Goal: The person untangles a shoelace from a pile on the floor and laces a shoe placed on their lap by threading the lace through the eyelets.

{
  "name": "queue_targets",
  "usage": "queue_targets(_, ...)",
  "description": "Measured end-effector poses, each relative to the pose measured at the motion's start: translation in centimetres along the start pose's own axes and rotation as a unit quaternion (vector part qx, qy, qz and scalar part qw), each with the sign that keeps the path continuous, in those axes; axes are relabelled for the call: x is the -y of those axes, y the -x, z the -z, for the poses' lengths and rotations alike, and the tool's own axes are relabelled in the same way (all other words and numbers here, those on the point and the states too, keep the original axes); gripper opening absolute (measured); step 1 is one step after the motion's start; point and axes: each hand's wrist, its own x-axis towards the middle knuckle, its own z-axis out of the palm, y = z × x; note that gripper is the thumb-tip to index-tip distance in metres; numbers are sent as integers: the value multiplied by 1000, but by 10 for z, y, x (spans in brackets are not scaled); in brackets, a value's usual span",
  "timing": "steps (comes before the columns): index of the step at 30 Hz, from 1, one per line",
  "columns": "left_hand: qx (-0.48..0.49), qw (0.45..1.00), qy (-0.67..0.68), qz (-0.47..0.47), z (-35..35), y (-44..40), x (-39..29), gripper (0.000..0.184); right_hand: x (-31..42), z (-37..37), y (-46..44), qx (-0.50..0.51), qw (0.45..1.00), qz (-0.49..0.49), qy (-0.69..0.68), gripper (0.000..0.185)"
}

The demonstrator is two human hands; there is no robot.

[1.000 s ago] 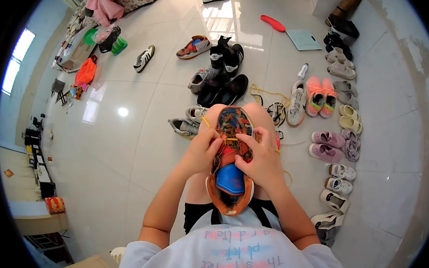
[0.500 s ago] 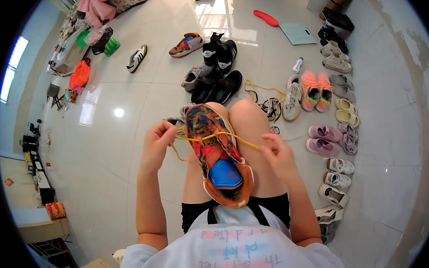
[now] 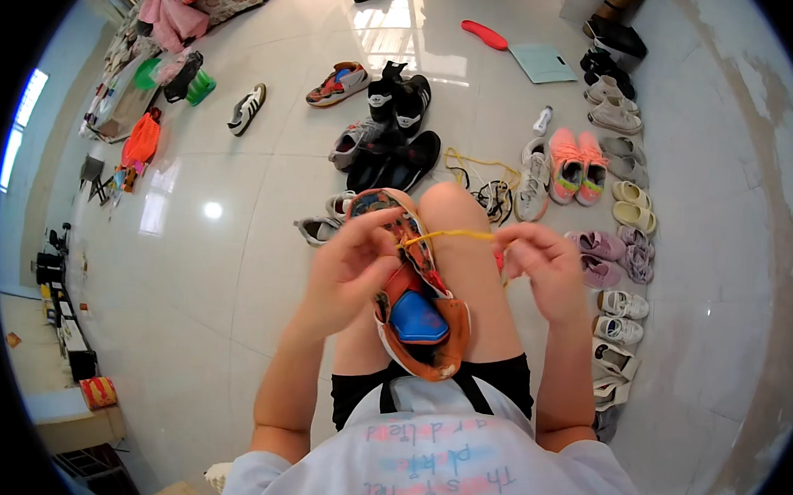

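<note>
An orange and camouflage-patterned shoe (image 3: 453, 338) with a blue tongue lies across my thighs, its toe toward my knees. From its upper part a yellow lace (image 3: 451, 233) stretches to the right. My right hand (image 3: 542, 266) pinches the far end of that lace, off the shoe's right side. At the shoe's left edge, my left hand (image 3: 356, 268) reaches over the lace holes with bent fingers. What its fingertips hold, if anything, is hidden behind the hand.
Black shoes (image 3: 399, 162) and a grey sneaker (image 3: 353, 144) stand beyond my knees. Loose laces (image 3: 493, 197) lie beside a white sneaker (image 3: 534, 180). Pink sneakers (image 3: 565, 167) and more pairs line the right wall. A red insole (image 3: 485, 33) touches a pale sheet (image 3: 542, 63).
My left hand has moved right, from beside the shoe onto its upper part. My right hand has shifted slightly right and up, and the yellow lace now runs nearly level.
</note>
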Motion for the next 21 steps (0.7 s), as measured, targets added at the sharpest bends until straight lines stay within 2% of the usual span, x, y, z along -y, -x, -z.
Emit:
queue_targets(1, 16, 1000, -25, 4, -10, -2, -1, 29, 1, -13, 1, 33, 994, -12, 105, 18)
queue_targets(2, 13, 1000, -25, 3, -20, -5, 0, 29, -1, -25, 1, 36, 994, -12, 106, 18)
queue_targets(4, 108, 976, -190, -22, -32, -11, 2, 17, -3, -41, 1, 105, 994, -21, 33, 17)
queue_targets(5, 108, 976, -189, -23, -32, -12, 1, 17, 2, -41, 0, 105, 994, -20, 34, 17)
queue_targets(7, 149, 934, -305, -111, -30, -13, 1, 6, 13, -38, -1, 57, 996, -63, 30, 14)
queue_targets(8, 119, 942, -303, -83, -24, -9, 6, 9, 13, -27, -2, 56, 996, -62, 30, 14)
queue_targets(10, 8, 991, -132, 20, 1, -6, 11, 15, 10, 9, -1, 24, 985, -97, -142, 12)
queue_targets(11, -84, 993, -63, 48, 14, -5, 10, 18, 8, 22, 2, -22, 980, -81, -179, 13)
queue_targets(12, -175, 982, 7, 75, 30, -6, 10, 20, 7, 34, 5, -68, 972, -64, -215, 13)
queue_targets(13, -207, 972, 101, 46, 54, -7, 22, 23, 6, 49, 7, -68, 972, -64, -214, 13)
queue_targets(14, -247, 950, 182, 65, 71, -8, 25, 20, 4, 66, 10, -79, 950, -42, -299, 15)
queue_targets(15, -246, 933, 250, 86, 89, -4, 36, 18, 1, 82, 13, -88, 920, -21, -380, 16)
queue_targets(16, -269, 907, 305, 110, 101, -1, 52, 18, -3, 97, 14, -87, 920, -22, -381, 16)
queue_targets(17, -289, 877, 359, 133, 107, 1, 65, 19, -8, 111, 15, -69, 889, 7, -452, 18)
queue_targets(18, -290, 877, 359, 132, 106, 3, 71, 19, -10, 116, 15, -52, 852, 36, -520, 21)
queue_targets(19, -314, 865, 363, 147, 105, 5, 76, 18, -13, 120, 15, -52, 852, 36, -520, 21)
queue_targets(21, -339, 851, 368, 163, 101, 5, 77, 16, -17, 125, 16, -107, 815, 93, -561, 25)
